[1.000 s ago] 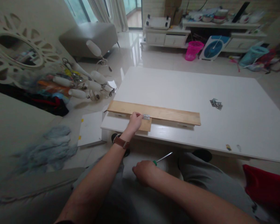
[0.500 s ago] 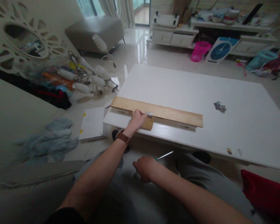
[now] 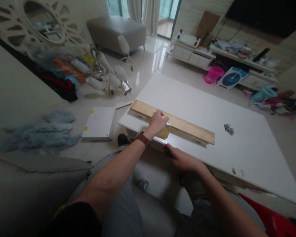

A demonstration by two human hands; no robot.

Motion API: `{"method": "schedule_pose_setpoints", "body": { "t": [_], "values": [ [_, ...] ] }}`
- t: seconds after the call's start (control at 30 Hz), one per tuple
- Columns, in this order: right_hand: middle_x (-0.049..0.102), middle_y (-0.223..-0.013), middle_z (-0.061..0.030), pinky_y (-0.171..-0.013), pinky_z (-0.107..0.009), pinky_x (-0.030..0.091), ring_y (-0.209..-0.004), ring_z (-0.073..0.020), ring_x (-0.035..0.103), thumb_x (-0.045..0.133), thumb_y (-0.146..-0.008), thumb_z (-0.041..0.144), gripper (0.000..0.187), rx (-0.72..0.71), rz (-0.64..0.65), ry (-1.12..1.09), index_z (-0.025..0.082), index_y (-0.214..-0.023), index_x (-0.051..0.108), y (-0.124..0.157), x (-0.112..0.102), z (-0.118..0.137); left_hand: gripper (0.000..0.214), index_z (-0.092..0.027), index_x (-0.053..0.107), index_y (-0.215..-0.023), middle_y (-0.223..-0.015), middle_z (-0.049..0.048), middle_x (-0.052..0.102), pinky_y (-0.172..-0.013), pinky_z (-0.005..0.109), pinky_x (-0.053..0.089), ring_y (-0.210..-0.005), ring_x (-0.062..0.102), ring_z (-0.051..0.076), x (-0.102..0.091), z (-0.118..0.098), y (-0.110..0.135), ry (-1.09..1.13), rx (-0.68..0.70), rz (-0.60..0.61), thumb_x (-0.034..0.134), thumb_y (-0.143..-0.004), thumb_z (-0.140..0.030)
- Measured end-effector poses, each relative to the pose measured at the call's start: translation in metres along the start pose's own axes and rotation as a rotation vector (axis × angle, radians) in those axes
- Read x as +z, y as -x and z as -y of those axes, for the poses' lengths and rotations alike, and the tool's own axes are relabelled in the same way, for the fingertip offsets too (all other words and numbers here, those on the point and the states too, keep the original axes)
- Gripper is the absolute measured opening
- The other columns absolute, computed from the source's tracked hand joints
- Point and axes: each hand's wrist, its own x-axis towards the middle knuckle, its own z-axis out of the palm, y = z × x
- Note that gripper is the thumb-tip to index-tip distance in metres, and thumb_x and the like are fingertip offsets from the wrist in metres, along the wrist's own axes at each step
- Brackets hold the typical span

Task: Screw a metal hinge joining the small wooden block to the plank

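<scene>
A long wooden board (image 3: 187,126) lies along the near edge of a white table (image 3: 202,105). My left hand (image 3: 158,121), with a brown watch strap on its wrist, presses on the board over a small metal hinge (image 3: 168,125) and a smaller wooden piece (image 3: 165,133); its fingers are curled down. My right hand (image 3: 180,158) is closed round the dark handle of a screwdriver (image 3: 168,152) at the table's near edge, just below the hinge. The screwdriver's shaft is hidden.
A few loose metal hinges (image 3: 229,129) lie on the table to the right. On the floor at left are a white panel (image 3: 98,123), a chandelier with white shades (image 3: 106,75) and a bluish rag (image 3: 39,135). A red object (image 3: 273,219) sits at lower right.
My right hand has risen from my lap to the table's near edge with the screwdriver. The view has swung; my left hand stays on the board at the hinge.
</scene>
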Motion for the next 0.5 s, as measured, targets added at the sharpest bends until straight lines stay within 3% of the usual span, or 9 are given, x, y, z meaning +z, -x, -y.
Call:
{"method": "schedule_pose_setpoints", "body": {
  "t": [0.1, 0.23, 0.37, 0.5],
  "values": [
    [0.072, -0.129, -0.0147, -0.101, -0.033, 0.055, -0.115, -0.0199, 0.07, 0.05, -0.101, 0.022, 0.035, 0.034, -0.164, -0.125, 0.017, -0.136, 0.046, 0.02, -0.019, -0.008, 0.015, -0.021, 0.053, -0.101, -0.114, 0.0123, 0.065, -0.094, 0.036, 0.048, -0.104, 0.063, 0.025, -0.008, -0.009, 0.004, 0.038, 0.028, 0.001, 0.061, -0.091, -0.028],
    [0.071, -0.134, -0.0166, -0.104, -0.041, 0.057, -0.118, -0.0218, 0.073, 0.057, -0.101, 0.035, 0.034, 0.027, -0.468, -0.297, 0.021, -0.13, 0.048, 0.041, -0.037, -0.004, 0.018, -0.019, 0.055, -0.105, -0.116, 0.0136, 0.068, -0.092, 0.035, 0.047, -0.106, 0.065, 0.026, -0.021, -0.017, 0.005, 0.079, 0.023, 0.026, 0.06, -0.093, -0.031],
    [0.08, -0.116, -0.0104, -0.094, -0.048, 0.063, -0.098, -0.0246, 0.079, 0.084, -0.081, 0.049, 0.054, -0.01, -0.867, -0.557, 0.025, -0.12, 0.055, 0.045, -0.052, 0.002, 0.02, -0.019, 0.055, -0.106, -0.118, 0.0154, 0.07, -0.09, 0.034, 0.046, -0.11, 0.065, 0.027, -0.033, -0.02, 0.006, 0.099, -0.037, 0.065, 0.059, -0.094, -0.035],
    [0.082, -0.101, -0.0069, -0.08, -0.039, 0.067, -0.086, -0.0227, 0.081, 0.097, -0.065, 0.044, 0.051, -0.053, -1.186, -0.844, 0.021, -0.094, 0.062, 0.019, -0.07, -0.006, 0.023, -0.018, 0.055, -0.106, -0.12, 0.0173, 0.07, -0.089, 0.033, 0.045, -0.112, 0.065, 0.027, -0.035, -0.016, 0.01, 0.113, -0.074, 0.049, 0.061, -0.093, -0.036]
  ]
}}
